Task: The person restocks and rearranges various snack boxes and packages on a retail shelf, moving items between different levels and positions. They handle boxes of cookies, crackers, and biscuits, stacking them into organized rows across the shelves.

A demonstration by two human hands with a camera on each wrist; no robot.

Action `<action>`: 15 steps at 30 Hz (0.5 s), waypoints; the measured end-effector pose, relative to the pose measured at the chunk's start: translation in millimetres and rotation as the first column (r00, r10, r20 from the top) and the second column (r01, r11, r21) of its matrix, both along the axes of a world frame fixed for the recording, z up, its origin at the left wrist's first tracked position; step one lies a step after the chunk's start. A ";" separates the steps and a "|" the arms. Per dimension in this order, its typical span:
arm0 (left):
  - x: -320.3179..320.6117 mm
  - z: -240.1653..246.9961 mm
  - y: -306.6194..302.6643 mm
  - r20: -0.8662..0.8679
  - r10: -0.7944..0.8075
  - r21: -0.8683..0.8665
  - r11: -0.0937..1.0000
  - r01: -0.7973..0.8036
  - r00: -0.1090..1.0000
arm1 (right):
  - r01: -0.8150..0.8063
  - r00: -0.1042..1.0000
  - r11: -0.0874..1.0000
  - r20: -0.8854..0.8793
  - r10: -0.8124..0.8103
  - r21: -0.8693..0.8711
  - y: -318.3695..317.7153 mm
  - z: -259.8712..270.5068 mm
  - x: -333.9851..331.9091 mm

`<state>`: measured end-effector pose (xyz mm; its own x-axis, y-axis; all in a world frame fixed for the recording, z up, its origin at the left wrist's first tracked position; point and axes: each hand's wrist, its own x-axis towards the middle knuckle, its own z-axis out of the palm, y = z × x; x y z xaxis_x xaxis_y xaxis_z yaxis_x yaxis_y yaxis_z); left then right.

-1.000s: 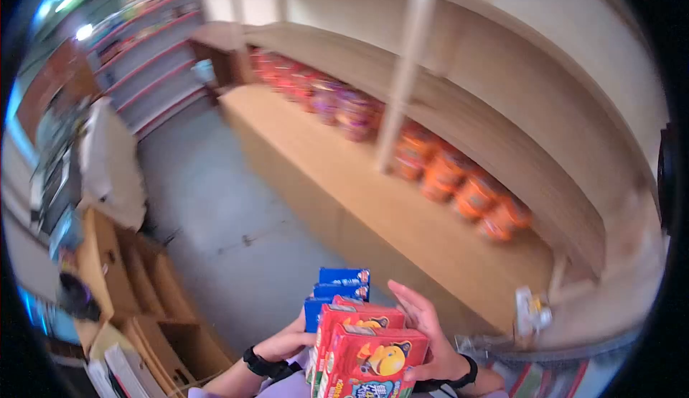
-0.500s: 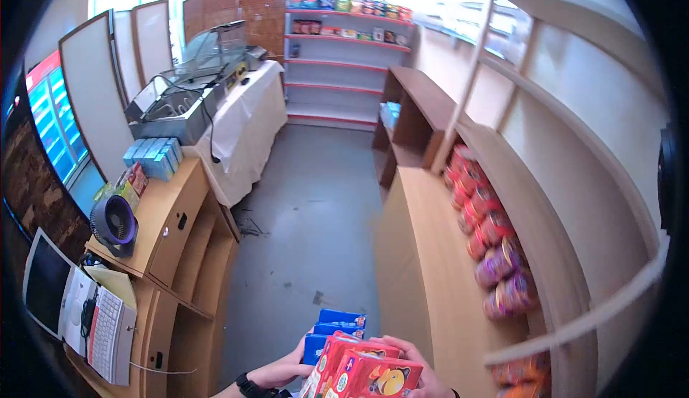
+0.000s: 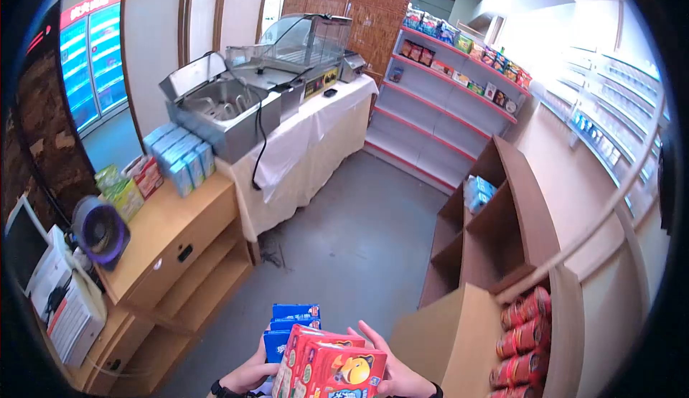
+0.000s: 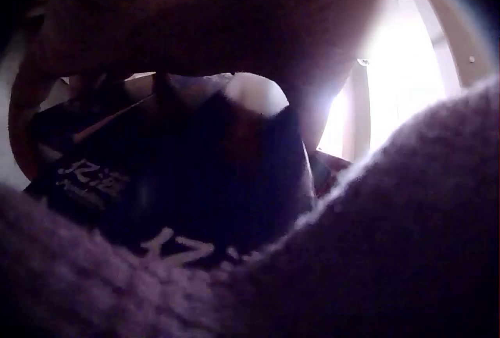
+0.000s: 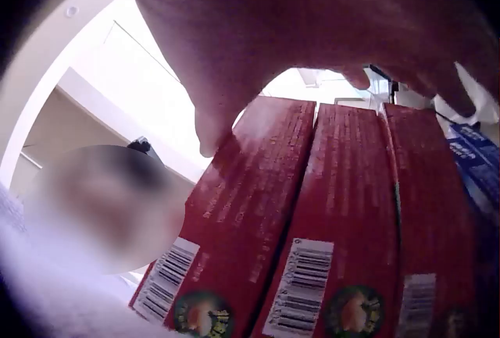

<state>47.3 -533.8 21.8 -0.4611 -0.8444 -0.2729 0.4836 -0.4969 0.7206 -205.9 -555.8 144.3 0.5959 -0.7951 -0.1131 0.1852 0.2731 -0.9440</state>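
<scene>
A row of small cartons is held between my two hands at the bottom of the head view. Red boxes [image 3: 348, 373] with a yellow cartoon face are nearest my body, and blue boxes [image 3: 293, 315] stand beyond them. My left hand [image 3: 247, 375] grips the left side, by the blue boxes; in the left wrist view its fingers curve over a dark blue box [image 4: 180, 197] with white lettering. My right hand [image 3: 400, 376] holds the right side of the red boxes. Three red boxes [image 5: 344, 182] with barcodes stand side by side in the right wrist view, thumb against the nearest.
Red jars [image 3: 522, 340] line the wooden shelf at right, next to a brown cubby unit [image 3: 517, 211]. At left, a wooden counter [image 3: 179, 236] carries light-blue cartons [image 3: 179, 155] and a fan [image 3: 100, 231]. Red-edged shelving [image 3: 430, 122] stands at the back beyond grey floor [image 3: 344, 233].
The head view has swung left, from the long wooden shelf toward the counter, the fryer table and the back shelving. Both hands keep holding the red and blue boxes.
</scene>
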 end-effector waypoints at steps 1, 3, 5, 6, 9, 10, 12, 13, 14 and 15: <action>-5.7 4.6 -31.8 -0.005 0.001 -0.005 1.000 -0.001 1.000 | -0.006 1.000 1.000 -0.007 0.006 0.012 -27.4 5.6 -9.2; -18.7 26.2 -103.2 0.048 -0.040 -0.002 0.999 0.040 0.998 | 0.000 1.000 0.999 -0.017 0.000 0.038 -79.9 16.1 -28.4; -37.7 42.8 -165.6 0.080 -0.076 -0.089 0.993 0.083 0.994 | 0.037 0.999 0.998 -0.009 -0.036 0.059 -124.9 17.4 -46.9; -47.3 44.3 -197.0 0.094 -0.137 -0.100 0.984 0.146 0.986 | 0.054 0.999 0.996 0.000 -0.054 0.076 -148.1 18.2 -62.1; -83.8 40.4 -284.8 0.098 -0.244 -0.142 0.956 0.256 0.965 | 0.110 0.994 0.987 0.012 -0.113 0.116 -205.9 0.2 -104.8; -98.4 30.7 -312.1 0.140 -0.269 -0.175 0.941 0.291 0.953 | 0.129 0.991 0.983 0.010 -0.131 0.128 -219.1 -17.7 -108.5; -127.0 26.6 -366.5 0.154 -0.314 -0.159 0.928 0.337 0.937 | 0.151 0.988 0.976 0.007 -0.154 0.160 -269.4 -23.7 -133.9; -142.4 21.2 -392.3 0.152 -0.325 -0.159 0.924 0.348 0.933 | 0.160 0.987 0.971 0.003 -0.163 0.179 -299.6 -33.1 -137.9; -159.2 15.9 -417.8 0.109 -0.329 -0.133 0.930 0.342 0.938 | 0.166 0.986 0.966 -0.004 -0.168 0.199 -330.5 -31.8 -154.4; -175.5 11.5 -444.0 0.068 -0.328 -0.108 0.936 0.334 0.942 | 0.167 0.985 0.962 -0.009 -0.169 0.217 -364.2 -30.0 -167.5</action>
